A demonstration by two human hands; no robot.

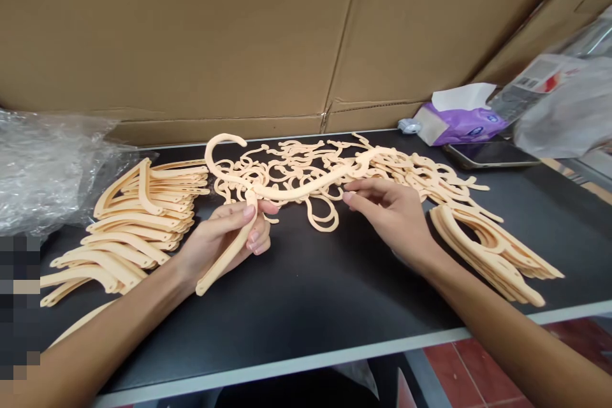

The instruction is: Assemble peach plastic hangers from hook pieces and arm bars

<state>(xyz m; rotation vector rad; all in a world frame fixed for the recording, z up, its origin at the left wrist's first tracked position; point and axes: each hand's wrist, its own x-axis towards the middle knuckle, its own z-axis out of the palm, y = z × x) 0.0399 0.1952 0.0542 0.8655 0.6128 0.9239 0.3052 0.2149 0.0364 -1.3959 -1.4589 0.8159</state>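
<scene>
My left hand (239,229) grips a cream plastic clothes hanger (299,191) at its middle joint, thumb on top. The hanger's hook curls up to the left. One of its arms slants down toward me and the other stretches right above the table. Just below that right-hand arm is my right hand (392,213), its fingers bent and slightly apart, with nothing visible between them. Behind both hands lies a loose heap of cream hooks (296,159). Hanger arms (138,223) are stacked left of my left hand.
A bundle of hangers (488,255) lies at the right on the black table (325,293). Behind it are a phone (492,154), a purple tissue pack (468,122) and plastic bags (568,108). Clear plastic wrap (52,172) sits at the left. Cardboard (191,38) stands along the back.
</scene>
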